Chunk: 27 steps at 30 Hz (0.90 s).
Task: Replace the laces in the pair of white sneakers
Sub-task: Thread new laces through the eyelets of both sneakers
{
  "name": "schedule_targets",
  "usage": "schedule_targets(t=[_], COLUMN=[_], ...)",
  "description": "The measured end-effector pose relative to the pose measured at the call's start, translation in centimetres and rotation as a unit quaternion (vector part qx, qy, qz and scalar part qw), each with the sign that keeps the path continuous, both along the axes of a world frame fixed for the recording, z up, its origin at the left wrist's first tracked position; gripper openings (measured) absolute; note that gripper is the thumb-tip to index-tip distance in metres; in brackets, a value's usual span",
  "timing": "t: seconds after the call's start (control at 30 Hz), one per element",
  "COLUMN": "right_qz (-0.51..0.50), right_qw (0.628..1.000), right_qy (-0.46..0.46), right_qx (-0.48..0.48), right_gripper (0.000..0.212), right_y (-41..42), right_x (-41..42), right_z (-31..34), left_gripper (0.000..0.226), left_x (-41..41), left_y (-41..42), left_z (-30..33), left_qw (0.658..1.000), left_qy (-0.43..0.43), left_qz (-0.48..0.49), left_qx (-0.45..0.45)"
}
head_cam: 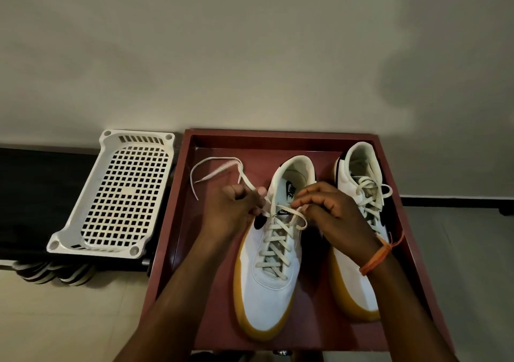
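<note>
Two white sneakers with tan soles stand side by side in a dark red tray [178, 222], toes toward me. The left sneaker [267, 286] is laced with a cream lace [274, 247] up to the top eyelets. My left hand [236, 206] grips one free end of that lace, which loops away to the upper left [214, 169]. My right hand [331, 208] pinches the other end near the tongue. An orange thread band circles that wrist. The right sneaker [358, 286] is partly hidden behind my right forearm and carries a tied cream lace [370, 192].
A white perforated plastic basket [116, 194] lies on a dark bench left of the tray. A plain wall rises behind. Pale floor tiles run on both sides, with several sandals [52, 274] under the bench.
</note>
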State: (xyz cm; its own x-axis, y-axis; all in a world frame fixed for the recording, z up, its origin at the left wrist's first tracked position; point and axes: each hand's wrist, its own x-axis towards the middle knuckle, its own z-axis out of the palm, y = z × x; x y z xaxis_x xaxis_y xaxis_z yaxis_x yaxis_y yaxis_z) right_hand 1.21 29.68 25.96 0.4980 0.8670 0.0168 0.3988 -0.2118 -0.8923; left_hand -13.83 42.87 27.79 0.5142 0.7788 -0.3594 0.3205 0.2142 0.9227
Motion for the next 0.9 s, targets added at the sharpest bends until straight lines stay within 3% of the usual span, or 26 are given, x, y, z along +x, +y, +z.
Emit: schedule_targets(t=[0.13,0.2,0.4,0.57,0.73,0.9], right_qz=[0.009,0.013,0.031,0.056,0.063,0.026], right_qw=[1.000,1.000,0.999,0.996,0.995,0.990], right_qy=[0.003,-0.014,0.001,-0.043,-0.058,-0.132], right_qx=[-0.013,-0.017,-0.030,-0.047,-0.057,-0.050], right_gripper=[0.031,0.028,0.019,0.003,0.009,0.018], right_y=[-0.2,-0.1,-0.2,0.2,0.2,0.2], right_x=[0.2,-0.1,0.0,-0.9,-0.7,-0.9], right_z=[0.1,0.1,0.4,-0.1,-0.1,-0.4], left_gripper=[0.025,0.025,0.035,0.029,0.021,0.015], left_x=[-1.0,-1.3,-0.5,-0.8,-1.3,-2.6], left_y=[2.3,2.5,1.0,0.7,1.6,2.5], left_z=[0.1,-0.2,-0.4,-0.6,-1.6,0.0], left_qw=[0.988,0.988,0.995,0.988,0.952,0.925], left_qy=[-0.059,-0.054,-0.002,0.027,0.081,0.101], left_qz=[0.142,0.141,0.014,-0.152,-0.268,-0.364], left_qx=[0.023,0.017,-0.097,-0.017,0.121,0.039])
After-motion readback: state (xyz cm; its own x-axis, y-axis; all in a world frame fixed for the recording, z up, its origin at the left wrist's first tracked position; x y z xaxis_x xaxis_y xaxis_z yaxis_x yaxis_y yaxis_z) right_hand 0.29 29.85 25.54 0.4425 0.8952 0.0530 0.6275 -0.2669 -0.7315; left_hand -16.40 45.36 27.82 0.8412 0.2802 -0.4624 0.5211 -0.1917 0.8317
